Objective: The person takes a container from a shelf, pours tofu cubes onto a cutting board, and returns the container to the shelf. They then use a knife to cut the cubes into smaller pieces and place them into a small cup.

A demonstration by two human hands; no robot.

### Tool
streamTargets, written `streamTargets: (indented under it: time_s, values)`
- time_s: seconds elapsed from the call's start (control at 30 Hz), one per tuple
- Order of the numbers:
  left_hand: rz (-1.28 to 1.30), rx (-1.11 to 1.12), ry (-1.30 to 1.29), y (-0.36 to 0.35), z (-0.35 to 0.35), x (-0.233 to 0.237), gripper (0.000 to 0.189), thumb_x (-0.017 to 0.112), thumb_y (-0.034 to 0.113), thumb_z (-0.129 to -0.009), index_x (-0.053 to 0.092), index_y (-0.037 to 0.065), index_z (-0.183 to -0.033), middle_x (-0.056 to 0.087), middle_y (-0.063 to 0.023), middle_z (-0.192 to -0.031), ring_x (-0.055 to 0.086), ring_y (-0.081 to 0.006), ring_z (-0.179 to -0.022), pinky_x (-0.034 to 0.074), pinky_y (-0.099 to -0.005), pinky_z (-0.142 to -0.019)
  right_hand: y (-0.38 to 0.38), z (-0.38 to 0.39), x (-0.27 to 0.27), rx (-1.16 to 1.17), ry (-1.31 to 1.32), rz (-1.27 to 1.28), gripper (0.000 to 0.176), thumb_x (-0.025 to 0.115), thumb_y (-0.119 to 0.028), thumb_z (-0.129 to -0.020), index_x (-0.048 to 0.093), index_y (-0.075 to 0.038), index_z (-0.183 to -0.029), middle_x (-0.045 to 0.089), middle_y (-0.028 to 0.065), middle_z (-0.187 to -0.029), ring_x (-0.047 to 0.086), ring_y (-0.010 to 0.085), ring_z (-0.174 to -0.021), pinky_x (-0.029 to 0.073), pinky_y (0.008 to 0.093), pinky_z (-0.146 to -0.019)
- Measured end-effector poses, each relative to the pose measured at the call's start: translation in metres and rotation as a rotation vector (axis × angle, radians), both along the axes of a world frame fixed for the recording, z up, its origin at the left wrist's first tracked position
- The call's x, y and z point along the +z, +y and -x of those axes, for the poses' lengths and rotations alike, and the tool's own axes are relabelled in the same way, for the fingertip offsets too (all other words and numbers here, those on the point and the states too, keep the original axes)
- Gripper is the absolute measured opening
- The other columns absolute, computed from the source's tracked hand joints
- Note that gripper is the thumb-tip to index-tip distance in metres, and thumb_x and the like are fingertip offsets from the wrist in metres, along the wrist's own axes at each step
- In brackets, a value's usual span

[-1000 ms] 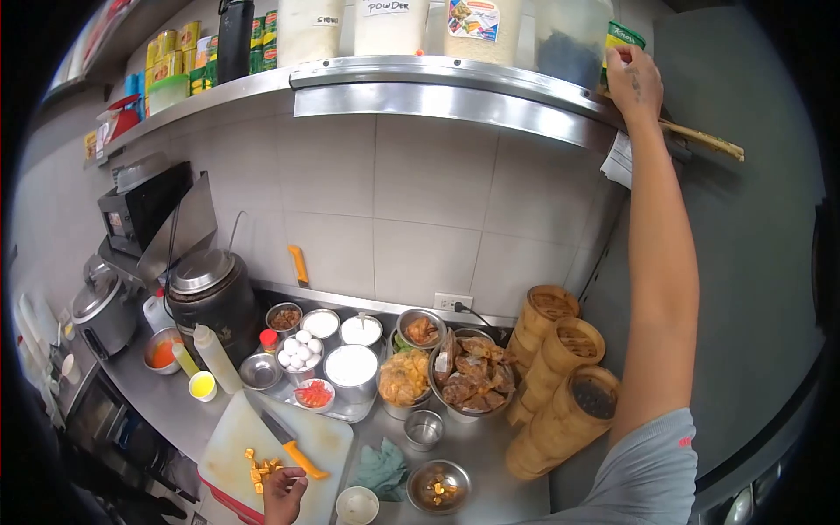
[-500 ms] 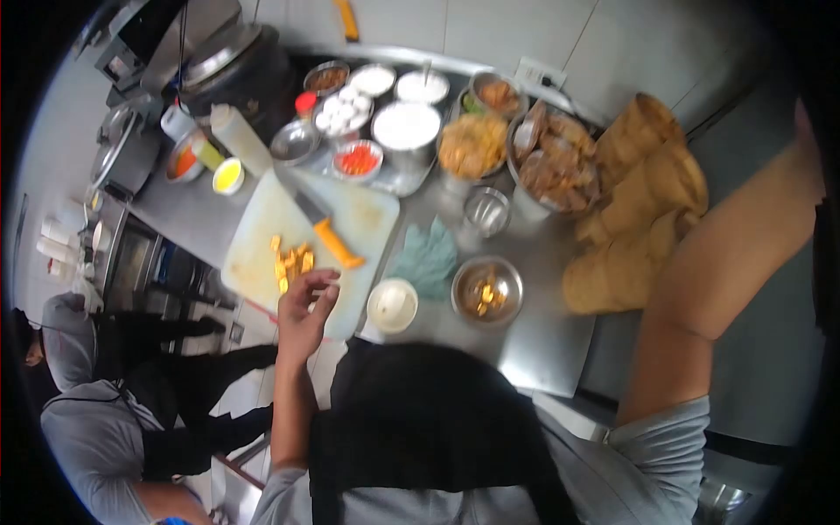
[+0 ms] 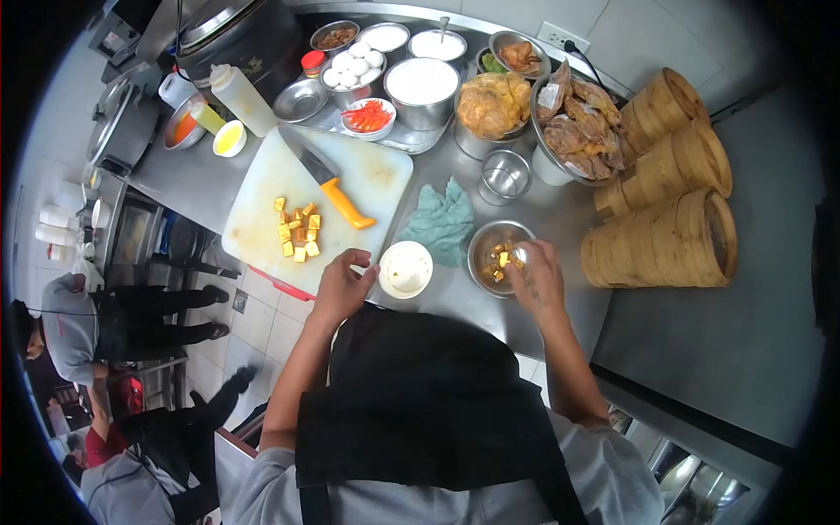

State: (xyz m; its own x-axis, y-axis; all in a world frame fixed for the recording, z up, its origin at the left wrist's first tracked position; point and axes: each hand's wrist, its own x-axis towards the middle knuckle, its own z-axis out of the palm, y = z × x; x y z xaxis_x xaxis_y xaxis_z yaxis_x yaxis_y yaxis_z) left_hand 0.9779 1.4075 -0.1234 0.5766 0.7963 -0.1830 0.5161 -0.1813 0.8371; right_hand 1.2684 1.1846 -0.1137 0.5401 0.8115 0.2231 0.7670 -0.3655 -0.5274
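"What's on the bench (image 3: 194,182)?"
"Cutting board (image 3: 366,164), left of centre."
"Right hand (image 3: 537,278)?"
"At the metal bowl (image 3: 477,248), right of centre; can't tell its grip."
"Left hand (image 3: 344,282)?"
"Loosely open, beside the white bowl (image 3: 405,269)."
"Yellow cubes (image 3: 297,229)?"
"Board and metal bowl."

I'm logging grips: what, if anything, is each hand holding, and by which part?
The left hand, open beside the white bowl, holds nothing. The right hand is at the metal bowl's rim; whether it grips anything is unclear.
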Motion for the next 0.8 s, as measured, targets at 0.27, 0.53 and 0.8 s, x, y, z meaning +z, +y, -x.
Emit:
streamTargets:
  time_s: [0.27, 0.53, 0.8]
  values:
    - [-0.342, 0.220, -0.030, 0.022, 0.008, -0.001, 0.016, 0.074, 0.014, -0.088, 0.071, 0.001, -0.097, 0.072, -0.0128, -0.090, 0.067, -0.0219, -0.070, 0.054, -0.0348, -0.067, -0.022, -0.001, -0.039, -0.194, 0.159, -0.055, 0.048, 0.071, -0.016, -0.088, 0.054, 0.002, -0.129, 0.055, 0.0237, -0.126, 0.052, 0.0394, -0.122, 0.042, 0.0452, -0.105]
    - [-0.346, 0.492, 0.100, 0.140, 0.083, -0.025, 0.026, 0.076, 0.013, -0.084, 0.070, 0.002, -0.108, 0.070, -0.0142, -0.103, 0.067, -0.0238, -0.078, 0.055, -0.0361, -0.076, 0.047, 0.077, 0.044, 0.024, 0.585, -0.103, 0.046, 0.077, -0.013, -0.085, 0.058, -0.001, -0.126, 0.058, 0.0209, -0.126, 0.058, 0.0363, -0.118, 0.047, 0.0402, -0.100]
    - [-0.285, -0.017, 0.184, 0.193, 0.081, -0.051, 0.033, 0.071, 0.013, -0.085, 0.071, 0.005, -0.117, 0.065, -0.0171, -0.115, 0.068, -0.0269, -0.098, 0.055, -0.0373, -0.085, 0.110, 0.174, 0.036, 0.412, -0.053, 0.123, 0.065, 0.086, -0.022, -0.074, 0.059, -0.005, -0.130, 0.048, 0.0176, -0.142, 0.044, 0.0378, -0.135, 0.030, 0.0537, -0.115]
